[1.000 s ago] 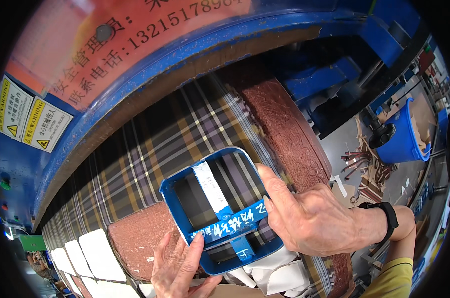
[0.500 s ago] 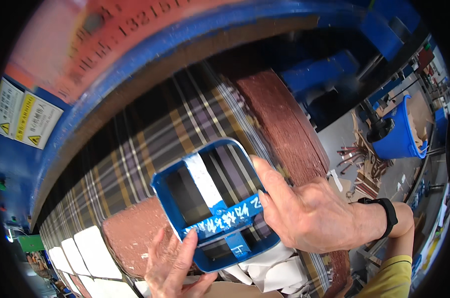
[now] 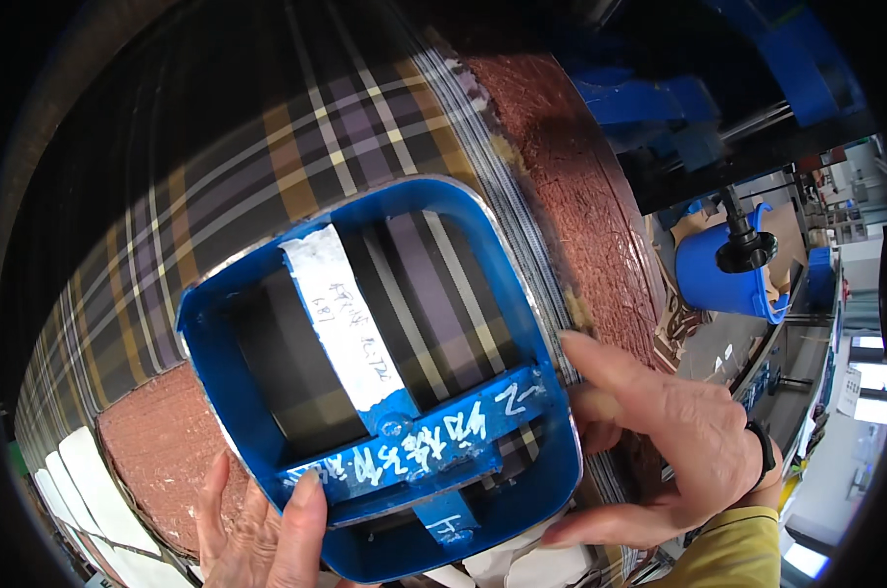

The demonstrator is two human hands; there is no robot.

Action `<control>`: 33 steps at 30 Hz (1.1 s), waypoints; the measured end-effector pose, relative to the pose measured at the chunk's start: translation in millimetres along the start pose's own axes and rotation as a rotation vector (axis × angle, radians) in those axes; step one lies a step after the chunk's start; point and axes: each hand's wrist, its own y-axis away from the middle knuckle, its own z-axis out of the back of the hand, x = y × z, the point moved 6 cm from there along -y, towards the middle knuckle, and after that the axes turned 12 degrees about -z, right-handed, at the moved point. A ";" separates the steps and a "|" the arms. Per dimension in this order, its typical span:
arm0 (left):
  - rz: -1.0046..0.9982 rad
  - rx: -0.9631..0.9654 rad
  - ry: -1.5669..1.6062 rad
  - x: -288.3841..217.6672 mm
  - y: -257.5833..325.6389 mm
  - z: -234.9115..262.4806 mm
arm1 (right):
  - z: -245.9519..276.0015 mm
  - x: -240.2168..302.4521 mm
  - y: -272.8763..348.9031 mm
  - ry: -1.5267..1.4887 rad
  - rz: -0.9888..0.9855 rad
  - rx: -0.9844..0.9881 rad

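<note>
A blue metal cutting die (image 3: 433, 441), a rounded frame with crossbars and a white-painted strip, lies on dark plaid fabric (image 3: 238, 206). My left hand (image 3: 267, 529) grips its lower left corner, with the thumb over the wall and the fingers outside. Beside the die's right wall, my right hand (image 3: 669, 441) is spread, thumb and index finger apart. Its index tip is over the fabric's edge, and its curled fingers sit close to the wall; whether they touch it is hard to see.
A reddish-brown worn board (image 3: 571, 186) shows beyond the fabric, with another bare patch (image 3: 169, 451) at left. White cut pieces (image 3: 100, 490) lie at lower left, and pale scraps (image 3: 541, 568) below the die. Blue machine parts (image 3: 649, 103) and a blue bucket (image 3: 722, 274) are at right.
My view has come closer, so the die looks larger and lower left. My right hand has loosened from the die's right wall and spread its thumb. My left hand stays at the lower left corner.
</note>
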 end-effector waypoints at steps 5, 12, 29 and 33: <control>0.003 0.000 0.011 1.3 -0.9 1.5 | -4.1 16.3 1.5 0.264 0.274 -0.144; 0.017 -0.013 0.031 1.7 -0.7 0.6 | -11.1 26.7 -1.3 0.421 0.491 -0.334; 0.089 -0.095 0.008 -0.7 -1.5 2.5 | -12.4 13.7 1.8 0.180 0.437 -0.211; 0.119 -0.147 0.010 -0.7 -1.5 2.0 | -12.5 15.0 1.9 0.109 0.377 -0.155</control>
